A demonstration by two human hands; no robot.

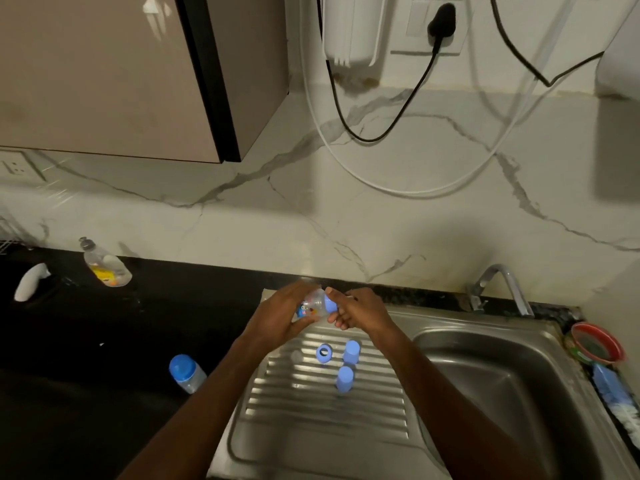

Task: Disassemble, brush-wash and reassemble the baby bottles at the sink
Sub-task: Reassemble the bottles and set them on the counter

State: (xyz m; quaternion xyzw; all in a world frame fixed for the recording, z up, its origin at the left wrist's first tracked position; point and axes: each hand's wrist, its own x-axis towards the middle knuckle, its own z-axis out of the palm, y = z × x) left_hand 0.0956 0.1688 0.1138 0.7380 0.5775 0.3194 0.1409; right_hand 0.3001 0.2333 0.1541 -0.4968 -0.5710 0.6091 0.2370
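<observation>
Bottle (311, 308) sideways between left-hand grip (277, 315) and right-hand grip (356, 311)

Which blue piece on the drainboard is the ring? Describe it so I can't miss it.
Start at the steel drainboard left of the sink basin. Just below the hands lie three blue pieces. The ring is the leftmost, flat with a dark hole; the two caps are solid cylinders.

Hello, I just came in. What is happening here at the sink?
A person is holding a small baby bottle over the ridged drainboard. The left hand grips the clear body, and the right hand holds its blue collar, seemingly twisting it. Two blue caps and a blue ring already lie on the drainboard. Another capped bottle waits on the dark counter.
</observation>
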